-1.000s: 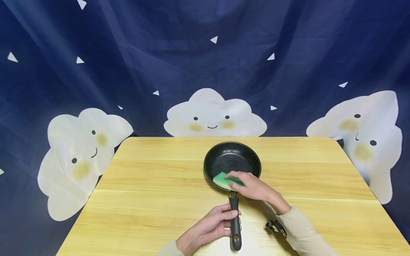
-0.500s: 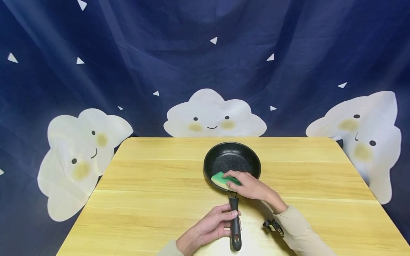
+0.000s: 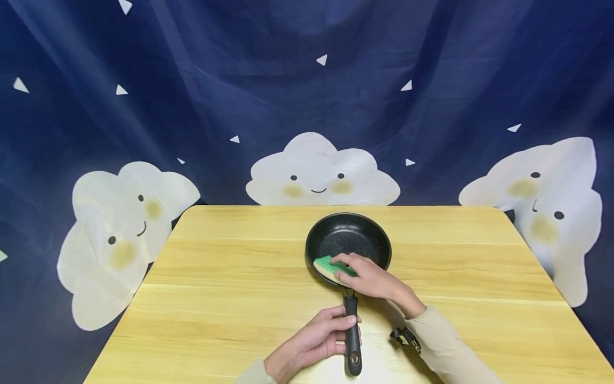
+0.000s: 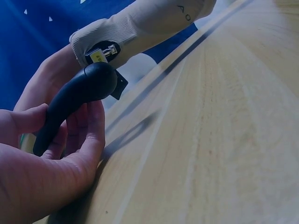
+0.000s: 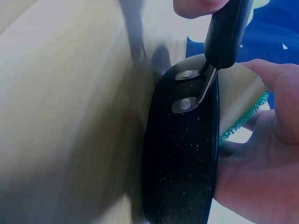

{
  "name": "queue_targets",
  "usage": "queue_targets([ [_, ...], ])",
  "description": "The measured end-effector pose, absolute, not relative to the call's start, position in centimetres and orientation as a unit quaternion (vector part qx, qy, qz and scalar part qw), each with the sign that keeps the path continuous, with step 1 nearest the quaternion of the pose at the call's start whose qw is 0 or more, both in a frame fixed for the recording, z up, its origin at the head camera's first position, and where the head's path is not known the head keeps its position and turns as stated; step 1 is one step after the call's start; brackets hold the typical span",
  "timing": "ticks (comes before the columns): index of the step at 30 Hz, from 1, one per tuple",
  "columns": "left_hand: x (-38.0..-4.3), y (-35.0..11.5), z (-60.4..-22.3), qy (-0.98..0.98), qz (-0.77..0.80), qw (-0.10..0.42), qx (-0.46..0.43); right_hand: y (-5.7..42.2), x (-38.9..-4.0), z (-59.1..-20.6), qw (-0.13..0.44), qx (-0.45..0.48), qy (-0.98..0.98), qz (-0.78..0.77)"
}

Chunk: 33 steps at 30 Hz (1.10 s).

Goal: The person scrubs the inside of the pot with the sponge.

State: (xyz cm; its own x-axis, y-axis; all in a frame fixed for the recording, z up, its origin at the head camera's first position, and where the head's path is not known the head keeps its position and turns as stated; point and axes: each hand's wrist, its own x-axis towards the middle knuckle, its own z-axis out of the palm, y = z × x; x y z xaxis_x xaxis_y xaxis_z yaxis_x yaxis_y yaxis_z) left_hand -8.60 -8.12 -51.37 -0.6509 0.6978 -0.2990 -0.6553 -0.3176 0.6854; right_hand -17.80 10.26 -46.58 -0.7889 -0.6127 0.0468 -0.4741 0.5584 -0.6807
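Note:
A black speckled frying pan [image 3: 352, 240] sits on the table with its handle [image 3: 353, 352] toward me. My left hand [image 3: 316, 336] grips that handle from the left, thumb on top. In the left wrist view the fingers curl around the dark handle [image 4: 70, 100]. Inside the pan, against its near-left wall, is a sponge [image 3: 325, 266] with a green scouring face up and a pale yellow underside. My right hand [image 3: 371, 277] holds the sponge from the right, fingers over its top. The right wrist view shows the sponge [image 5: 238, 95] above the rim beside two rivets.
A pale wooden table [image 3: 216, 298] lies under everything. A small black wrist device [image 3: 405, 339] hangs by the right sleeve [image 3: 446, 341]. Behind the table's far edge hangs a dark blue curtain [image 3: 268, 80] printed with white clouds.
My right hand and the sponge have slid a little to the left along the pan's near side. The left hand and the pan have stayed in place.

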Motion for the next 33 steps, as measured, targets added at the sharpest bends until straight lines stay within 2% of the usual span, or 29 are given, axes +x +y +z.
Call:
queue_targets([
  [18,-9.0,-8.0,-51.1,0.415,0.808,0.418,0.025,8.9,-19.0,-46.4,0.108,-0.276,0.875,-0.382],
  [33,-8.5,-8.0,-51.2,0.41,0.811,0.417,0.023,7.4,-19.6,-46.7,0.088,-0.263,0.888,-0.367],
])
